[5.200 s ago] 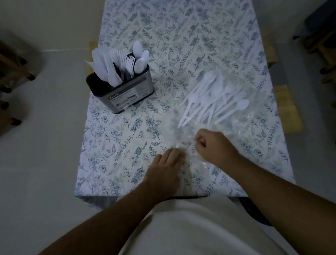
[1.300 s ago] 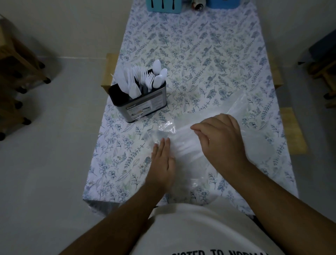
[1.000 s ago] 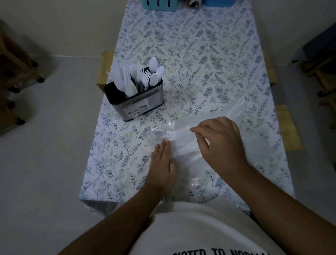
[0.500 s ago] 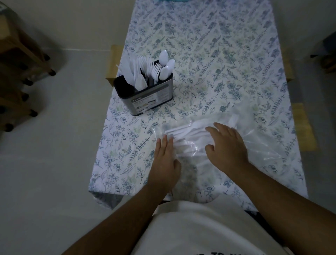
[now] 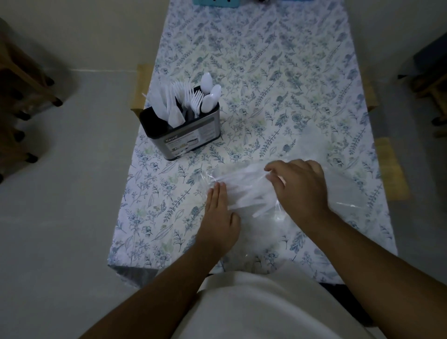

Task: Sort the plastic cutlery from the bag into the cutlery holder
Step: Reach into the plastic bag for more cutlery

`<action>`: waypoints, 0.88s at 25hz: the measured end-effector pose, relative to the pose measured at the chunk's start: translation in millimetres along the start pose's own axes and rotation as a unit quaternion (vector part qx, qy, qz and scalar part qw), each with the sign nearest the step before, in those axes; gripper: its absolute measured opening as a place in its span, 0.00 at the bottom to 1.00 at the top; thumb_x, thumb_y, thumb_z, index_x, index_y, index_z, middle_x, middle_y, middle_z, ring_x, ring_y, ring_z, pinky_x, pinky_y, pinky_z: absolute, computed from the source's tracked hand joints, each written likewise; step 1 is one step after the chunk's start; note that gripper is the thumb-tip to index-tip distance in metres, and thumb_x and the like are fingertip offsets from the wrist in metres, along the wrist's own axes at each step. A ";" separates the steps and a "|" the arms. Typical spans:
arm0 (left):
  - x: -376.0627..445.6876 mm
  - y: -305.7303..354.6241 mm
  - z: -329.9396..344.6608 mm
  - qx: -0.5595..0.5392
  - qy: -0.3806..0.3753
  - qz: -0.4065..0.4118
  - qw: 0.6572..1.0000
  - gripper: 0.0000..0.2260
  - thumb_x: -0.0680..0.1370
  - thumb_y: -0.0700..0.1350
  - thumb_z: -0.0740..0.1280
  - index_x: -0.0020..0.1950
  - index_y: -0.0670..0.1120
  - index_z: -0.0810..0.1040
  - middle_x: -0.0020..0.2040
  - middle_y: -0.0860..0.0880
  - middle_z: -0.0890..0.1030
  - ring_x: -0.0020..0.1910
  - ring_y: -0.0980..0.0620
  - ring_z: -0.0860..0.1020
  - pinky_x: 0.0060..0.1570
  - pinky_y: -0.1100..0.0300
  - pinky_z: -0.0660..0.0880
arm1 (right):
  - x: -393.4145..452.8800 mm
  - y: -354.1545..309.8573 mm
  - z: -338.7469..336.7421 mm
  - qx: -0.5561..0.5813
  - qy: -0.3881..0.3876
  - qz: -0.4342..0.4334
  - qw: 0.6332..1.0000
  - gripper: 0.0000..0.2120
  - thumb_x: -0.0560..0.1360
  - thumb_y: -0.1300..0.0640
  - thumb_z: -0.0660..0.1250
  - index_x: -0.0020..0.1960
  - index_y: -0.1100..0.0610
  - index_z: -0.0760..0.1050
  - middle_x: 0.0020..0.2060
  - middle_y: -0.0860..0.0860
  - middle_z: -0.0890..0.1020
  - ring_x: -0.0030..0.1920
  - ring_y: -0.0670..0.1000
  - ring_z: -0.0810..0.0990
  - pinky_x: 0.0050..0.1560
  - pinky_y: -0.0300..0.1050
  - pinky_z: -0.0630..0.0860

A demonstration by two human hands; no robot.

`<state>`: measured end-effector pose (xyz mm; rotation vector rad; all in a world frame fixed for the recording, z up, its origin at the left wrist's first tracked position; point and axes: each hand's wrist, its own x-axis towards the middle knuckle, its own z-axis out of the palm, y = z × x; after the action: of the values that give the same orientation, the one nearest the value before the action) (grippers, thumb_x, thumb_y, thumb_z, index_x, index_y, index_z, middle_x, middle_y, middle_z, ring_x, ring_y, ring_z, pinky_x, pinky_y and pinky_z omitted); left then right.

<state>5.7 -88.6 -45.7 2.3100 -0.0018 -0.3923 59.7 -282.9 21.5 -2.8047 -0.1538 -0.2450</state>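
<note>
A clear plastic bag [image 5: 343, 193] lies on the near part of the table with several white plastic cutlery pieces [image 5: 244, 191] bunched inside it. My left hand [image 5: 220, 222] presses flat on the bag's left end, fingers straight. My right hand [image 5: 302, 193] is curled over the bunch, its fingertips and thumb pinching the cutlery; whether it grips through the plastic or inside the bag I cannot tell. The dark cutlery holder [image 5: 191, 135] stands at the left of the table, apart from both hands, with white knives, forks and spoons upright in it.
A leaf-patterned cloth [image 5: 266, 72] covers the table. A blue object [image 5: 215, 2] sits at the far edge. Wooden furniture with dark feet stands on the floor to the left [image 5: 21, 72] and right [image 5: 433, 84]. The table's near edge is against my body.
The right hand has gone from lying flat on the bag to curling its fingers and thumb onto the cutlery bunch. The left hand stays flat on the bag.
</note>
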 end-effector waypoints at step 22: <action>-10.7 -15.2 11.5 0.008 0.031 0.048 0.998 0.34 0.79 0.35 0.61 0.83 0.44 0.48 0.82 0.51 0.45 0.81 0.53 0.40 0.78 0.64 0.40 | -6.1 -40.0 -9.4 -0.052 -0.174 0.005 0.983 0.24 0.73 0.63 0.68 0.66 0.47 0.78 0.63 0.48 0.80 0.68 0.54 0.71 0.75 0.59 0.60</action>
<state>-9.5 -84.8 -60.9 2.3269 -0.0841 -0.2726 47.0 -248.6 41.4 -2.9278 -0.2102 0.2503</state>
